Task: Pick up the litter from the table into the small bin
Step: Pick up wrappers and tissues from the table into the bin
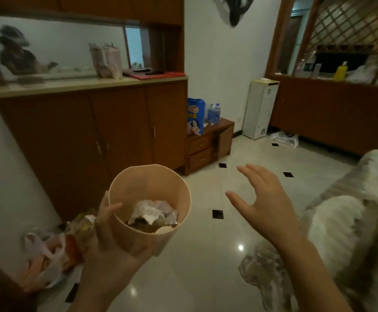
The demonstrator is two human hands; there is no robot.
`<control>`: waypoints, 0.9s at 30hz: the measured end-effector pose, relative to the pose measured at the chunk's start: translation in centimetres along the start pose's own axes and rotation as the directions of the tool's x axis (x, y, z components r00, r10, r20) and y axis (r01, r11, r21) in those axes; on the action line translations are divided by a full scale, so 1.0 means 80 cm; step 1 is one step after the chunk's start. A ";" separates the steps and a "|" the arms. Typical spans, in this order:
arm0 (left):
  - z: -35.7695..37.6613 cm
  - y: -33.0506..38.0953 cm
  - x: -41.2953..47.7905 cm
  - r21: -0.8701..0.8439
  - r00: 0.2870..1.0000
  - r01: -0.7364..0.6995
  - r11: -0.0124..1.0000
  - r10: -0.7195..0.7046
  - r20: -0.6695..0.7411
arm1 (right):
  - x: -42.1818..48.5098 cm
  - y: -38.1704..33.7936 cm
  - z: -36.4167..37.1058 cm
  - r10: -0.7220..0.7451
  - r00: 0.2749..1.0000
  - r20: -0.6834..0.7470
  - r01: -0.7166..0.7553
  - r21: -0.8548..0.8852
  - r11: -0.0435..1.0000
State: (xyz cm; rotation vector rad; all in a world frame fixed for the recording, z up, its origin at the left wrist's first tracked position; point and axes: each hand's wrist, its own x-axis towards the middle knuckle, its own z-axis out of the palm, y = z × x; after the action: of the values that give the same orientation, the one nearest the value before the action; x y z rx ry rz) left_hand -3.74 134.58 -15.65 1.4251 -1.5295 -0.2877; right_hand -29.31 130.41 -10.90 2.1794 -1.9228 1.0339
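1. Head-height view looking forward and down across a dim room with a glossy pale tiled floor (pixel 206 278).
2. Lower left of centre: small bin (pixel 158 183), a round tan tub held up in the air above the floor, open top tilted toward the camera.
3. Gripped by the left hand (pixel 107 228) from its left side and from beneath, thumb hooked over the near-left rim, fingers curled round the wall underneath.
4. At the bottom of the bin: litter (pixel 152 213), crumpled white paper, silvery foil and darker scraps, possibly wrappers, though too blurred to be sure.
5. To the right of the bin and well apart from it: right hand (pixel 264 203), raised and holding nothing, fingers spread wide and slightly bent, palm turned leftward.
6. Below the left hand, on the floor against a white wall: a heap of plastic bags (pixel 46 251), pinkish and orange contents showing through.
7. Behind the bin: brown wooden cabinet (pixel 93 136) with a pale worktop (pixel 71 86); two pouches (pixel 106 60) standing toward the worktop's right end.
8. Just beside the cabinet's right end: low drawer unit (pixel 203 147), a blue bag (pixel 196 115) and water bottles (pixel 214 113) on the back of its top.
9. Along the right edge: pale fuzzy cover (pixel 352 210) draped over furniture, with crumpled clear plastic (pixel 262 269) on the floor at its near corner.
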 end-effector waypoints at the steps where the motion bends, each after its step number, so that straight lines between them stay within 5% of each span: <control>1: 0.005 -0.013 0.013 0.006 1.000 0.005 1.000 -0.005 -0.003 | 0.010 0.001 0.018 0.003 1.000 0.014 -0.003 -0.004 1.000; 8: 0.086 -0.090 0.155 0.049 0.998 -0.002 0.999 -0.001 0.061 | 0.115 0.053 0.126 0.107 0.994 0.012 -0.107 -0.038 0.994; 18: 0.257 -0.075 0.396 -0.184 0.934 -0.213 0.960 0.256 0.251 | 0.283 0.174 0.182 0.304 0.952 -0.048 -0.306 -0.068 0.950; 27: 0.499 -0.037 0.521 -0.408 0.793 -0.234 0.882 0.416 0.444 | 0.333 0.333 0.167 0.547 0.789 -0.281 -0.602 -0.171 0.780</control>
State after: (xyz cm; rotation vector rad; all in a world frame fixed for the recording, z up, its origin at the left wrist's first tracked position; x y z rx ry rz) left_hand -24.92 80.77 -17.10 0.8117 -2.0235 -0.7291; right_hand -47.48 95.43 -17.71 1.2890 -2.5099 0.9582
